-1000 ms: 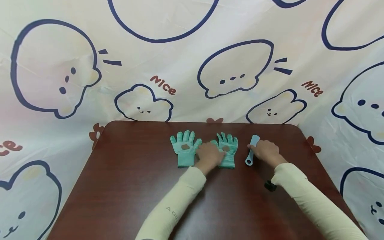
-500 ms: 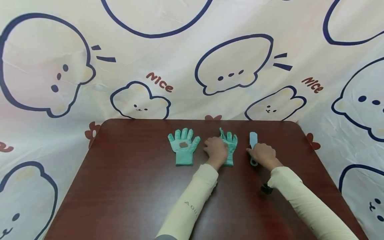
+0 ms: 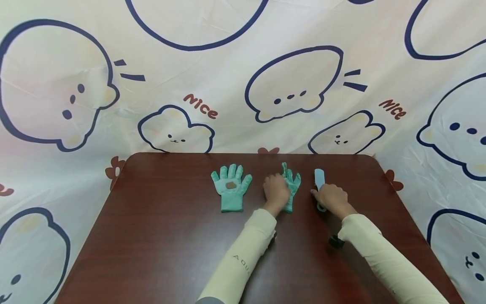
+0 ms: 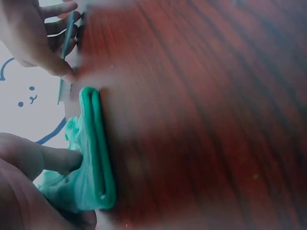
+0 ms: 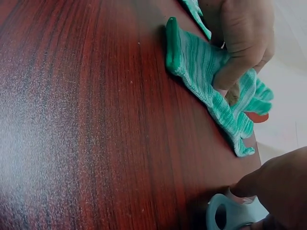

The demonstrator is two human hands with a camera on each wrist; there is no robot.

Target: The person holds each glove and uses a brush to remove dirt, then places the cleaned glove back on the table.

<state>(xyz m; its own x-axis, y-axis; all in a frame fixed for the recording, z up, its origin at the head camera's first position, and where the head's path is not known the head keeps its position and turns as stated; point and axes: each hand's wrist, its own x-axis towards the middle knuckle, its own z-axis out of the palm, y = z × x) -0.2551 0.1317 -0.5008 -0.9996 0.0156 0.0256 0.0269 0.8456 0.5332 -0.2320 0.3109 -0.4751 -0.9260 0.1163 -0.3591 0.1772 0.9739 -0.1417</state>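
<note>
Over the nearer-to-centre side of a green knit glove is my left hand, its thumb and fingers pinching the fabric. In the left wrist view the glove's cuff looks flattened, with the thumb on its upper face. The right wrist view shows a tan patch on the palm beside the thumb. My right hand grips a light blue brush by its middle. Its bristles show in the left wrist view, and its handle ends in a ring.
A second green glove lies flat, palm patch up, left of my left hand. All of this is near the far edge of a dark brown wooden table. A printed cloth hangs behind and around the table.
My left hand has moved right, from between the gloves onto the right-hand one, whose fingers now look bunched. The brush has turned in my right hand, its head now leaning slightly left.
</note>
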